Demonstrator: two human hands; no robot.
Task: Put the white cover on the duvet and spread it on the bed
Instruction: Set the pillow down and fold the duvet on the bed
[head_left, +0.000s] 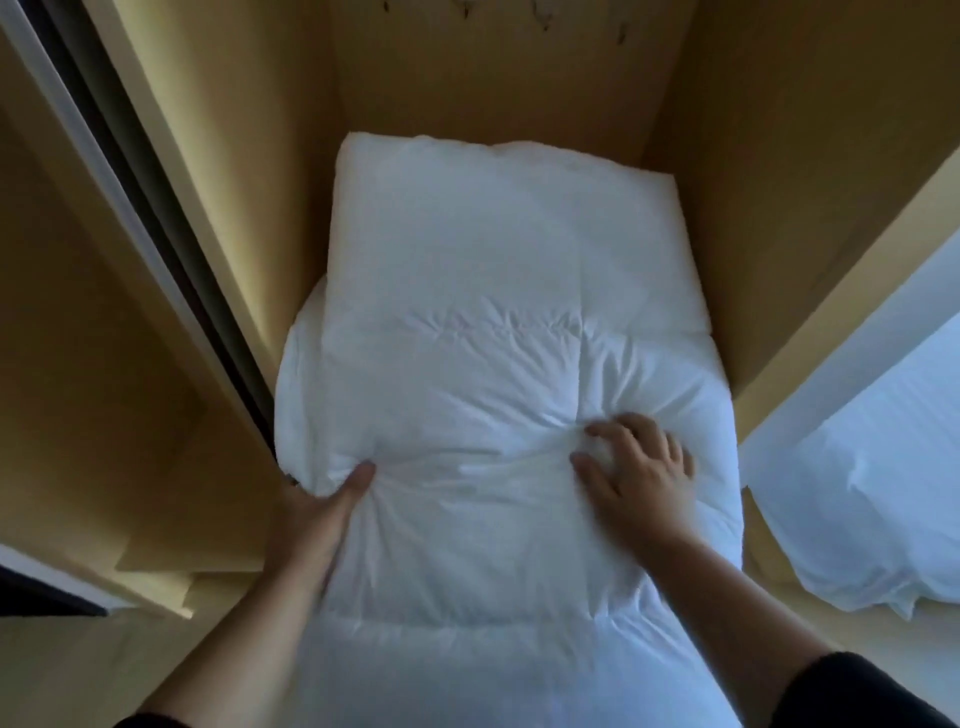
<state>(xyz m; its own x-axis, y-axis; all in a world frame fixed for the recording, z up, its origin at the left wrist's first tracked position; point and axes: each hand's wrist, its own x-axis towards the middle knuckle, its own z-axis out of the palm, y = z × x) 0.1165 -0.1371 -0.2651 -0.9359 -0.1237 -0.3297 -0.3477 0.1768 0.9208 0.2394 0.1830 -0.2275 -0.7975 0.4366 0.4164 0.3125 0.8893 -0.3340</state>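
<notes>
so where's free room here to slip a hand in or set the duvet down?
Crowded: the folded duvet fills the wooden closet wall to wall, both hands on it, left hand gripping its edge, right hand clutching the top. Free: only above the duvet and toward the closet's back wall. White bedding lies to the right.

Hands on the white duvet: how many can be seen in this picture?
2. The left hand grips the white duvet at its left edge; the right hand presses on top of it, right of the middle, fingers curled into the fabric.
</notes>
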